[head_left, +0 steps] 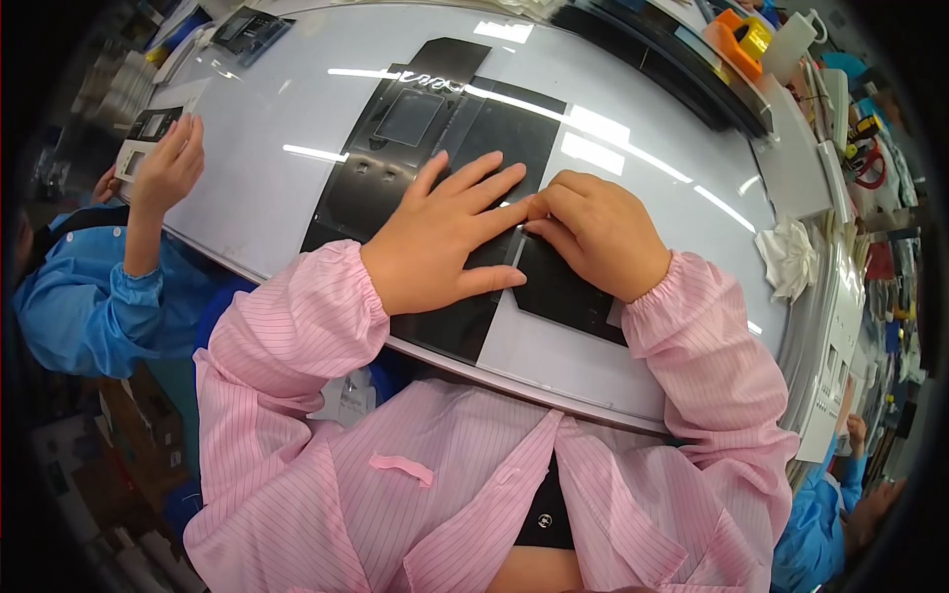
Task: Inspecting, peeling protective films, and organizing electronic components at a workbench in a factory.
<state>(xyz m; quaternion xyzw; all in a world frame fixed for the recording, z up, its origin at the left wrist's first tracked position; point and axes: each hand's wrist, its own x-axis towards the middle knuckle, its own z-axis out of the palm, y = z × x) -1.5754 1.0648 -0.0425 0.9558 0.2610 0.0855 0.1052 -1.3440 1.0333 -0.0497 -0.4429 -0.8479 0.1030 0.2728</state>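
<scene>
A glossy black panel [504,124] with a rectangular window lies on the white tabletop in front of me. My left hand [440,237] rests on it, fingers spread and palm down. Just right of it, my right hand [598,232] is closed, with thumb and forefinger pinched together by the tip of a left finger. Whatever sits in that pinch is too small or hidden to make out. Under the right hand lies a smaller black sheet [563,292], partly covered by the fingers.
Along the far right edge lies a long black part [662,59], near an orange-and-yellow tape dispenser [739,42]. Crumpled white paper [788,257] sits at the right. On the left, a co-worker's hand [170,163] holds a small pale-framed part [130,158].
</scene>
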